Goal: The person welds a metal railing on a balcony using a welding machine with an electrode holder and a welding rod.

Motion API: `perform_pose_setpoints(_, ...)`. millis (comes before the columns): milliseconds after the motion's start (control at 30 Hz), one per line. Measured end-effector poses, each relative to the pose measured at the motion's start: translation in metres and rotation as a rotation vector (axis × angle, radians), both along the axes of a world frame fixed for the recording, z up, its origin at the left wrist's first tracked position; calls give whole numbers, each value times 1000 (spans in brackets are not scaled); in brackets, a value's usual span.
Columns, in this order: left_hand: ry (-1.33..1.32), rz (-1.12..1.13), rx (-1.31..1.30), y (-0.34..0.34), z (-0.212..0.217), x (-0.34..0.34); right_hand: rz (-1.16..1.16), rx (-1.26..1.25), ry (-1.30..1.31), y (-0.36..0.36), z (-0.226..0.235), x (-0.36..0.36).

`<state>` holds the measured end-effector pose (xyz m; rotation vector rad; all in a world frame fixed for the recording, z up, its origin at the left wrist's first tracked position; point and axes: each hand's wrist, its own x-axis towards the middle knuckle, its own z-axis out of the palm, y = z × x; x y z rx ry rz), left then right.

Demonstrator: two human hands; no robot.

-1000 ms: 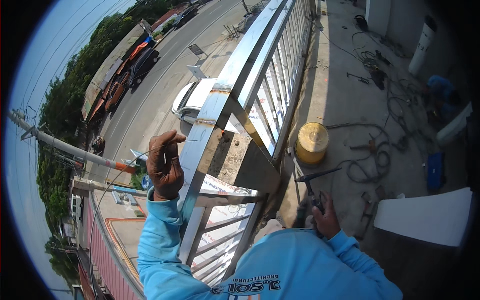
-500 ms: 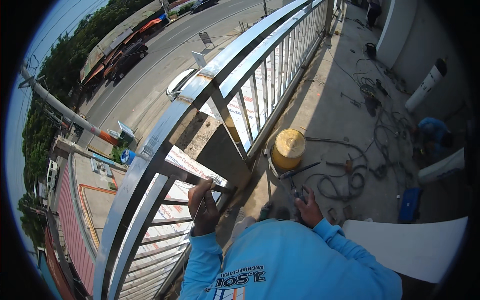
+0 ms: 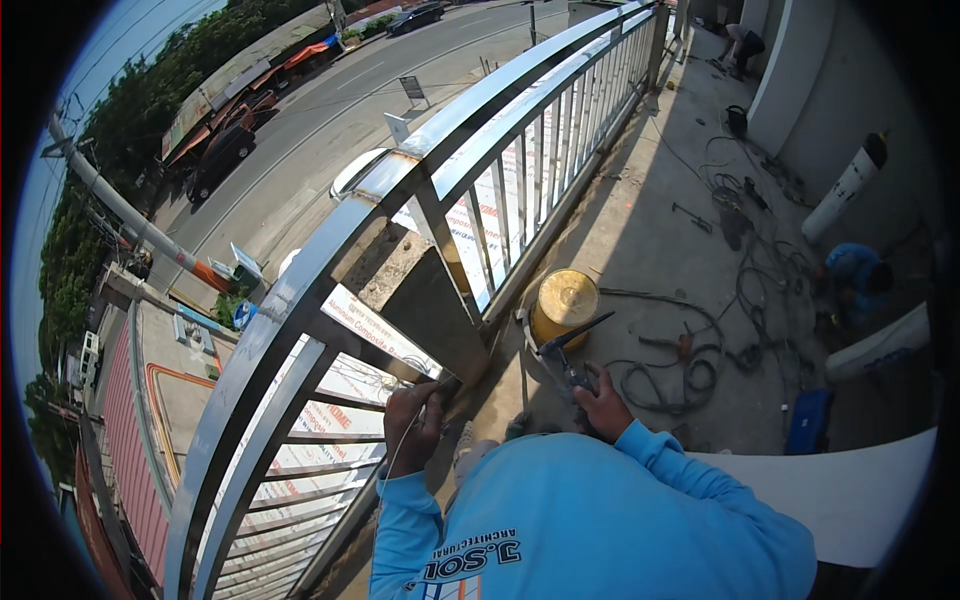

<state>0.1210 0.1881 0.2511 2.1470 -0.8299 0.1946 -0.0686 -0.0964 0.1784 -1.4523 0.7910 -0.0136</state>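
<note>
My left hand is closed, pinching a thin metal filler rod that trails down past my blue sleeve. It is beside the shiny metal railing, close to a lower rail by the concrete post. In my closed right hand is a welding torch with a long black back cap pointing up to the right. The torch head is just in front of the yellow bucket, apart from the railing. My fingers partly hide the torch handle.
Tangled hoses and cables lie on the concrete floor to the right. A white sheet and a blue case-like object are near right. One person crouches beside white cylinders; another person bends far off.
My left hand has shifted slightly lower beside the rail. My right hand has lifted a little with the torch, whose cap points more steeply upward. The view has shifted slightly; the far person shows more.
</note>
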Motion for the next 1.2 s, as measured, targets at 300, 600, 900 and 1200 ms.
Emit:
perform_pose_setpoints(300,-49,-123,54,-26,16,-10,-78,28,-50,-11,-11,-12)
perform_pose_setpoints(600,-51,-261,98,-57,8,-21,-127,11,4,-24,2,-36)
perform_pose_setpoints(900,154,-279,163,-77,29,-49,-136,-194,-7,-28,-20,-55)
perform_pose_setpoints(1200,178,-367,203,-92,20,-44,-184,-198,22,-25,-20,-68)
